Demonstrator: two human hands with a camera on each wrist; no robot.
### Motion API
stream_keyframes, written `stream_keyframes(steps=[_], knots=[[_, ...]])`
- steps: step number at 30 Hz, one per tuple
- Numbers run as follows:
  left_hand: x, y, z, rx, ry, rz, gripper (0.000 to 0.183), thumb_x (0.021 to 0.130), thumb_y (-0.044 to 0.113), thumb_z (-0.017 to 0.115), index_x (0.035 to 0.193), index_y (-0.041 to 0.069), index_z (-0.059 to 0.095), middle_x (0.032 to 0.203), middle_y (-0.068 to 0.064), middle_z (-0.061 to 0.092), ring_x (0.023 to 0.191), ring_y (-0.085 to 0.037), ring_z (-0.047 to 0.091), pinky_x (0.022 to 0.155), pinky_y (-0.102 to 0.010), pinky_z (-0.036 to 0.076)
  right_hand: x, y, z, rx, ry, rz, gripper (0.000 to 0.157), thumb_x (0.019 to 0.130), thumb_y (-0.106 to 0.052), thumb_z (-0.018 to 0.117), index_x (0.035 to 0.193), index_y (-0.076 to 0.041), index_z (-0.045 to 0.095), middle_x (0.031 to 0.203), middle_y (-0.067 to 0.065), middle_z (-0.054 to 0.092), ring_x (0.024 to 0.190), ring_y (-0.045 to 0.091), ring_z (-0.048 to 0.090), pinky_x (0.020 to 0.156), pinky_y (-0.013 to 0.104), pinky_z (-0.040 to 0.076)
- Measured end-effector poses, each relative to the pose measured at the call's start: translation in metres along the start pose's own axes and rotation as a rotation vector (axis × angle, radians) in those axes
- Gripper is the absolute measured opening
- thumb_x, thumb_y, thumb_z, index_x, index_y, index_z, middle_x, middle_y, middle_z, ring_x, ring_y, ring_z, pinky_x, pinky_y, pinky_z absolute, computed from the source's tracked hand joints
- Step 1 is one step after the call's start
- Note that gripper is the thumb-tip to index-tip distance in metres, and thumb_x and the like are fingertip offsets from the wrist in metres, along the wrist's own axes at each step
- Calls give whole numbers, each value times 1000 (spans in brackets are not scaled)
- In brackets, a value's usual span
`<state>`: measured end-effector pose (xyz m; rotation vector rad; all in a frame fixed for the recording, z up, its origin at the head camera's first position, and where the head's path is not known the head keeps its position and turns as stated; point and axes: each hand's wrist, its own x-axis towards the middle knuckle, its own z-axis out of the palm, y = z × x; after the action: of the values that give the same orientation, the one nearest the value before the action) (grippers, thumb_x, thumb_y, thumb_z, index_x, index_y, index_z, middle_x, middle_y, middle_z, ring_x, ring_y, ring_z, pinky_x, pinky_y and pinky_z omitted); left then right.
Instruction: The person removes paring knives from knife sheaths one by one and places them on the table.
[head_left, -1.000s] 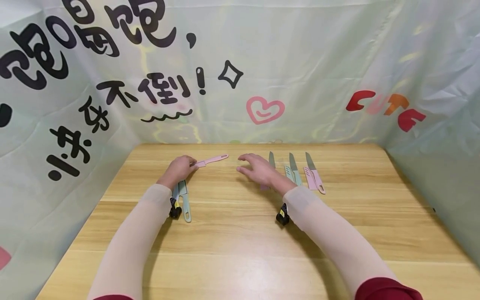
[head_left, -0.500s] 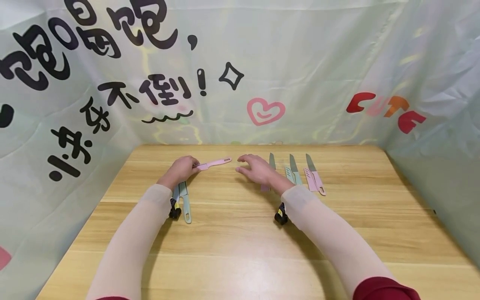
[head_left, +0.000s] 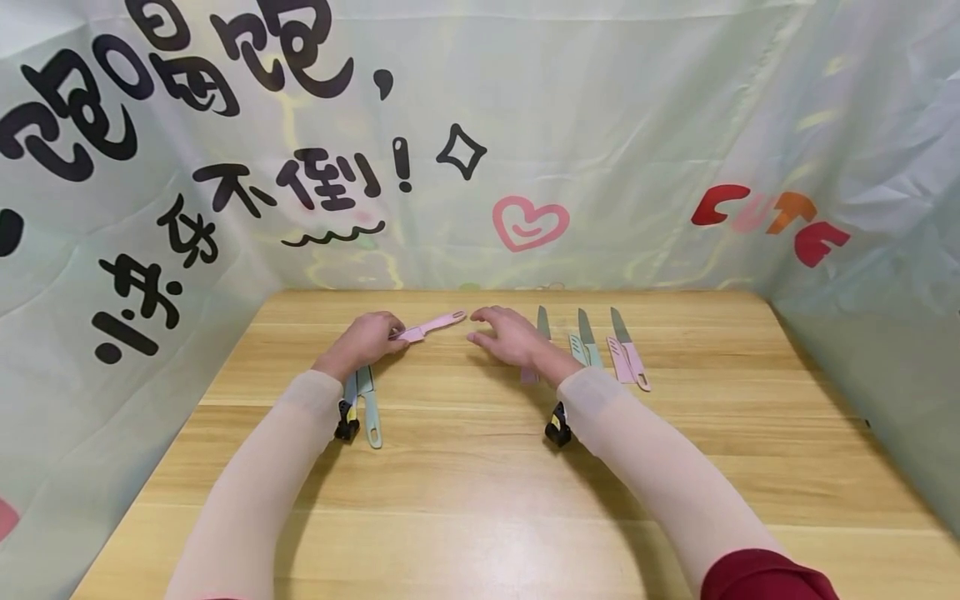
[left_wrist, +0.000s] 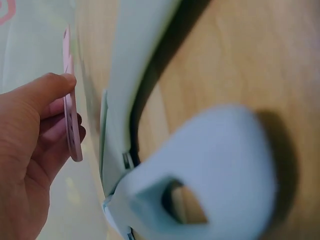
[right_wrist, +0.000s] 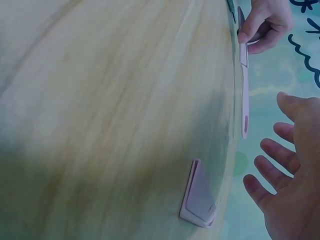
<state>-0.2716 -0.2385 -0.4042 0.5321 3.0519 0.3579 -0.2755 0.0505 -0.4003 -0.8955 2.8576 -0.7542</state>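
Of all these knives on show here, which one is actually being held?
The pink knife, pinched in the left hand. The other knives, including the far-right pink one, lie on the table.

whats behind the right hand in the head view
A grey knife blade pokes out past the right hand, and part of a pink sheath shows below the wrist. Hand and wrist cover what's between, so the knife's handle is hidden.
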Motion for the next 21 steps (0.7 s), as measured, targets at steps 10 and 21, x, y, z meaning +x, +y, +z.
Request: stream_keyframes(steps=[10, 21], knots=[[-4, 18, -1, 67, 34, 145, 33, 91, 30, 71, 110, 3, 70, 110, -10, 67, 89, -21, 62, 80, -38, 55, 3, -1, -2, -26, 16, -39, 50, 100, -40, 54, 142, -12, 50, 140, 10, 52, 128, 30, 48, 109, 48, 38], [-7, 31, 1, 73, 83, 296, 30, 89, 28, 73, 108, 5, 71, 109, -8, 68, 91, -20, 64, 82, -37, 56, 5, -2, 0, -43, -53, -8, 50, 103, -43, 46, 146, -17, 47, 147, 9, 46, 136, 30, 41, 113, 49, 33]])
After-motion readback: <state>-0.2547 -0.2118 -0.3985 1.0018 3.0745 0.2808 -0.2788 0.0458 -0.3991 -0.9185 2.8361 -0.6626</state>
